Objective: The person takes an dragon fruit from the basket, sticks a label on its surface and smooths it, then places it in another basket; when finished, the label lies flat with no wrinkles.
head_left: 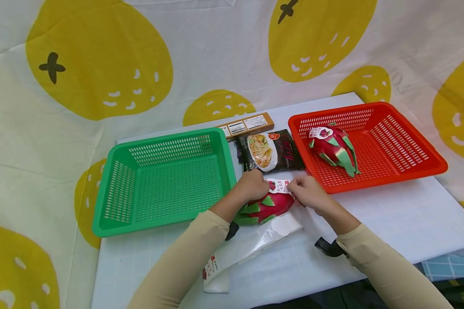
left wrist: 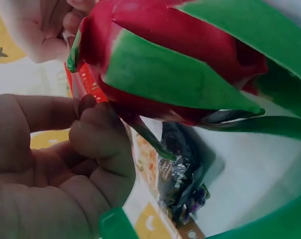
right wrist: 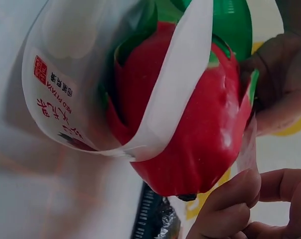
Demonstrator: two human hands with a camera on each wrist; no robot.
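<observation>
A red dragon fruit [head_left: 272, 207] with green scales lies on the white table between the two hands. Against its upper side is a white printed label [head_left: 279, 186]. My left hand [head_left: 252, 185] pinches the label's left end between thumb and finger. At the right end, my right hand [head_left: 308, 192] pinches it likewise. In the right wrist view the label edge [right wrist: 247, 147] spans between both hands beside the fruit. A long glossy strip of label backing [head_left: 251, 246], with another printed label on it, curls just below the fruit.
A green basket [head_left: 166, 223] stands at the left. The red basket [head_left: 402, 174] at the right holds another labelled dragon fruit [head_left: 332, 148]. Behind the hands lie a black noodle packet [head_left: 272, 150] and a brown box [head_left: 247, 125].
</observation>
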